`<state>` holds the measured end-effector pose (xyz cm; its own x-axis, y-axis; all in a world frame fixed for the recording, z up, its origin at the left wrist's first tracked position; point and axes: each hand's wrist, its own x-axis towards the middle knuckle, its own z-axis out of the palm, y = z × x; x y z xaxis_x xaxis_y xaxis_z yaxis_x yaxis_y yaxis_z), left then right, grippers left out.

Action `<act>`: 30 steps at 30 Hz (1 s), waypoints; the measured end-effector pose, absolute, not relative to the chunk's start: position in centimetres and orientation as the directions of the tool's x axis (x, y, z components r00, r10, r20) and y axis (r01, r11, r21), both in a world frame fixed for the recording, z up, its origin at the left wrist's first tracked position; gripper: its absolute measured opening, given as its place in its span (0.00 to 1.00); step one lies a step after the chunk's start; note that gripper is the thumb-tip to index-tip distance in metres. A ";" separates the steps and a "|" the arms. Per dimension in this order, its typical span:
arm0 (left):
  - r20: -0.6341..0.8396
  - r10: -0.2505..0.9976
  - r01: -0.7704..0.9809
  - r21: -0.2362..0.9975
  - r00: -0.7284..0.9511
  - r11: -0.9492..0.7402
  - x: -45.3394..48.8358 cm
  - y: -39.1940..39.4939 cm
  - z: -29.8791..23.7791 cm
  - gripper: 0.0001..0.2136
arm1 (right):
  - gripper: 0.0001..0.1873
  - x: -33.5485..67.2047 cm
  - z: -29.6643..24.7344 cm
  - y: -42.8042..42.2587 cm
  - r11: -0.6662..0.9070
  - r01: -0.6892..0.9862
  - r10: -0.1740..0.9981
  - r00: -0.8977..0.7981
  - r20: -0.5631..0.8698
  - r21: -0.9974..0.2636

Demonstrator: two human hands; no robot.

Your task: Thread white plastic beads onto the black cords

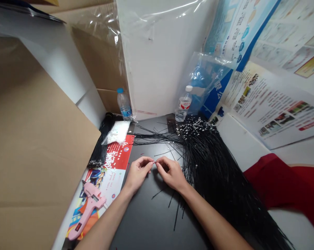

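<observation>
My left hand [140, 171] and my right hand [171, 172] meet over the middle of the dark grey table [149, 215]. Each one pinches thumb against forefinger, and the fingertips nearly touch. Whatever lies between them is too small to name. Right beside my right hand spreads a big heap of thin black cords [214, 170], many with small white tips at the far end. A few loose black strands lie under and past my right wrist. To the left of my left hand, small white pieces [110, 159] are scattered on a printed red and white sheet [127, 147].
A pink glue gun [90, 205] lies on the printed sheets at left. Behind it are a bag of white pieces [117, 132] and a black cord bundle [101, 149]. Two water bottles, one blue-capped [124, 106] and one white-capped [183, 104], stand at the back. Cardboard [37, 139] rises at left.
</observation>
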<state>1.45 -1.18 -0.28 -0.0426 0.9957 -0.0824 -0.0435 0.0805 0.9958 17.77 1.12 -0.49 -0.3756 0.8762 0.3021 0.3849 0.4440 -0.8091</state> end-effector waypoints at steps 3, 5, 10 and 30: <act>-0.026 0.999 -0.002 1.000 -0.020 0.026 1.7 -1.3 -0.3 0.09 | 0.07 17.8 -0.4 0.9 0.448 0.362 0.866 -0.401 0.297 -0.817; -0.017 1.000 0.008 1.000 0.003 0.017 1.9 -1.4 -0.4 0.09 | 0.07 17.9 -0.3 0.8 0.433 0.354 0.872 -0.396 0.287 -0.829; -0.006 1.000 0.073 0.997 0.001 0.005 1.7 -1.2 -0.8 0.10 | 0.06 17.9 -0.2 0.7 0.466 0.373 0.866 -0.378 0.327 -0.802; -0.078 0.994 -0.001 0.997 -0.082 0.078 1.8 -1.2 -0.3 0.11 | 0.06 17.6 -0.8 1.5 0.373 0.377 0.912 -0.315 0.262 -0.847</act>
